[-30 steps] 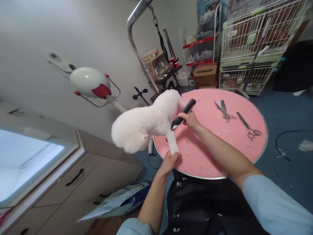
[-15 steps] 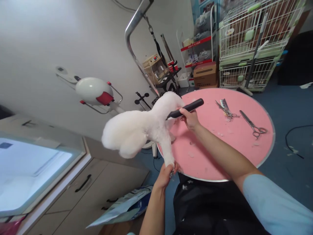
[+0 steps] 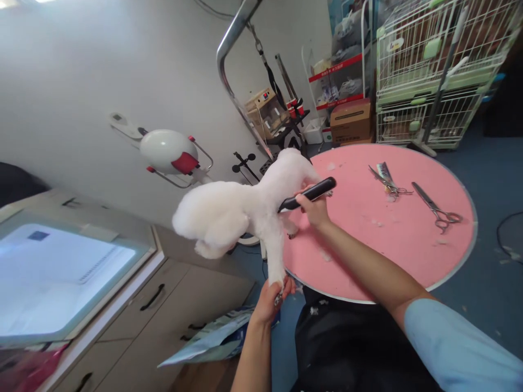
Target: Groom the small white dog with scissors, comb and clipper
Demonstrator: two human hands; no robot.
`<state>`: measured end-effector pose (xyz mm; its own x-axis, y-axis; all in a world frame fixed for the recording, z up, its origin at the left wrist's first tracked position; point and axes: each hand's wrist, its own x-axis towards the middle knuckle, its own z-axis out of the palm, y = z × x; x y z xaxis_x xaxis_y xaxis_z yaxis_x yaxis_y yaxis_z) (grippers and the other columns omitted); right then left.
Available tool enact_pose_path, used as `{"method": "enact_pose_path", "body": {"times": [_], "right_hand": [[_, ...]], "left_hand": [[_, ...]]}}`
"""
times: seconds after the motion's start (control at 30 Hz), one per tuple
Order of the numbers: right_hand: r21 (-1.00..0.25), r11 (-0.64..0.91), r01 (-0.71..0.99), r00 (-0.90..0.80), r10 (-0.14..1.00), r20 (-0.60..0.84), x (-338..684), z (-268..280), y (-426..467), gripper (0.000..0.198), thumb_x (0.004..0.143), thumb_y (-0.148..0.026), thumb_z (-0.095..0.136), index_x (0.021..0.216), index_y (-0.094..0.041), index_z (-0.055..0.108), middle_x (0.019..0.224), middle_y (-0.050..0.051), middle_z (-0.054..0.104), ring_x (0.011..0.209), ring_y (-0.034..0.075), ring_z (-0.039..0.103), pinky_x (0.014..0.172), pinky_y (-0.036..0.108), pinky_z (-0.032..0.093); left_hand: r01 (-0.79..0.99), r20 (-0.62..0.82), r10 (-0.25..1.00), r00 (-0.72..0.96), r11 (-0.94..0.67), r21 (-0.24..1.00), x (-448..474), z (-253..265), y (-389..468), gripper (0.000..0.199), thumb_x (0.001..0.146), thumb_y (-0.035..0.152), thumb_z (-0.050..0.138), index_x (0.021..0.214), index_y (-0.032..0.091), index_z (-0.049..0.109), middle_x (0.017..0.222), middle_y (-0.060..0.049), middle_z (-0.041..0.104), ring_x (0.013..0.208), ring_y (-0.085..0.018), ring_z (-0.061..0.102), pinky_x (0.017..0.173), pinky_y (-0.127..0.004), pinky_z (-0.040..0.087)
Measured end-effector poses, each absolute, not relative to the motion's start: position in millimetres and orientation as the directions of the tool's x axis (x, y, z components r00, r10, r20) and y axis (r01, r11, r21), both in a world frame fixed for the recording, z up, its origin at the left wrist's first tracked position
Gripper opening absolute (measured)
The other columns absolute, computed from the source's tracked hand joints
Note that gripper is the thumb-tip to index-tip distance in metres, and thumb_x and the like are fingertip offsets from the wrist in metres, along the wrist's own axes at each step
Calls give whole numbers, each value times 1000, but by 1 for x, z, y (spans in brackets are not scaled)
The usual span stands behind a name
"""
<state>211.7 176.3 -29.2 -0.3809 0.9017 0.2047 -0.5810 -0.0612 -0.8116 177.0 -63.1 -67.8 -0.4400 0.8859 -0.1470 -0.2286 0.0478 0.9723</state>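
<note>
Mid-frame, the right hand [image 3: 314, 209] gripped a black clipper [image 3: 307, 194] against the white dog [image 3: 245, 209] on the pink surface [image 3: 392, 239]; the left hand [image 3: 269, 299] clutched its paw [image 3: 280, 282] lower down.

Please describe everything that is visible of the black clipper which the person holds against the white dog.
The black clipper is a slim, elongated tool that looks like matte plastic. The right hand grips it near its middle, fingers wrapped from below. It lies almost level, tilted slightly, above the edge of the pink table. Its narrower front end presses into the fur of the white dog near the hindquarters; the rounded rear end points toward the scissors. No cord can be seen.
</note>
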Motion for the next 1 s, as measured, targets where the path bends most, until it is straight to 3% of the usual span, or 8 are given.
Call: {"method": "enact_pose_path", "body": {"times": [0.1, 0.23, 0.4, 0.5, 0.6, 0.7, 0.9, 1.0], "right_hand": [[-829, -50, -557, -442, 863, 245, 211, -39, 157, 19, 62, -25, 71, 76, -22, 59, 77, -1, 65, 70, 16, 63, 63, 29, 53], [-843, -240, -481, -644, 749, 155, 217, -58, 144, 28, 59, -27, 76, 81, -21, 59, 74, -2, 65, 54, 13, 59, 49, 27, 50], [-631, -409, -659, -486, 872, -58, 210, -45, 173, 27, 60, -33, 74, 72, -21, 54, 58, -5, 61, 38, 4, 40, 35, 17, 35], [-610, -502, -613, -588, 806, -73, 202, -41, 170, 23, 62, -33, 73, 69, -19, 56, 52, -5, 60, 35, 4, 37, 32, 16, 31], [-609, -628, -484, -734, 671, -109, 200, -52, 153, 20, 66, -34, 70, 70, -17, 62, 39, -7, 48, 32, 6, 36, 30, 17, 30], [-525, -753, -397, -811, 555, -183, 202, -65, 145, 16, 67, -30, 70, 69, -17, 60, 38, -7, 48, 30, 6, 34, 30, 19, 31], [-305, -736, -604, -622, 675, -398, 200, -55, 153, 29, 74, -32, 72, 66, -23, 45, 39, -12, 41, 32, 4, 33, 35, 15, 36], [-241, -817, -524, -718, 576, -391, 198, -49, 143, 26, 75, -28, 73, 68, -21, 48, 44, -11, 49, 33, 3, 33, 36, 15, 37]], "left_hand": [[-254, -169, 884, -437, 59, 965, 180, -65, -66, 46, 71, 57, 73, 60, 19, 50, 48, 3, 37, 59, -15, 43, 67, -31, 35], [-309, -184, 885, -428, 48, 950, 181, -63, -73, 48, 69, 59, 74, 61, 19, 49, 48, 5, 35, 59, -15, 44, 66, -31, 34], [-359, -198, 898, -393, 49, 932, 182, -59, -80, 48, 68, 58, 75, 62, 19, 47, 47, 5, 32, 58, -15, 42, 65, -30, 31], [-393, -202, 905, -373, 43, 919, 185, -56, -81, 48, 68, 57, 76, 63, 19, 47, 46, 6, 31, 57, -14, 42, 65, -30, 30], [-457, -203, 906, -371, 12, 889, 187, -54, -83, 47, 68, 53, 77, 62, 19, 45, 46, 7, 26, 56, -13, 40, 64, -29, 29], [-544, -233, 902, -364, -3, 839, 189, -51, -87, 48, 67, 49, 78, 61, 20, 40, 45, 8, 18, 54, -12, 36, 64, -29, 30], [-643, -269, 892, -363, -30, 765, 195, -43, -86, 55, 66, 42, 78, 60, 21, 28, 45, 9, 12, 50, -10, 30, 62, -28, 29], [-662, -263, 903, -339, -30, 749, 198, -39, -83, 59, 65, 43, 77, 60, 21, 23, 44, 10, 9, 49, -10, 27, 61, -28, 29]]}}
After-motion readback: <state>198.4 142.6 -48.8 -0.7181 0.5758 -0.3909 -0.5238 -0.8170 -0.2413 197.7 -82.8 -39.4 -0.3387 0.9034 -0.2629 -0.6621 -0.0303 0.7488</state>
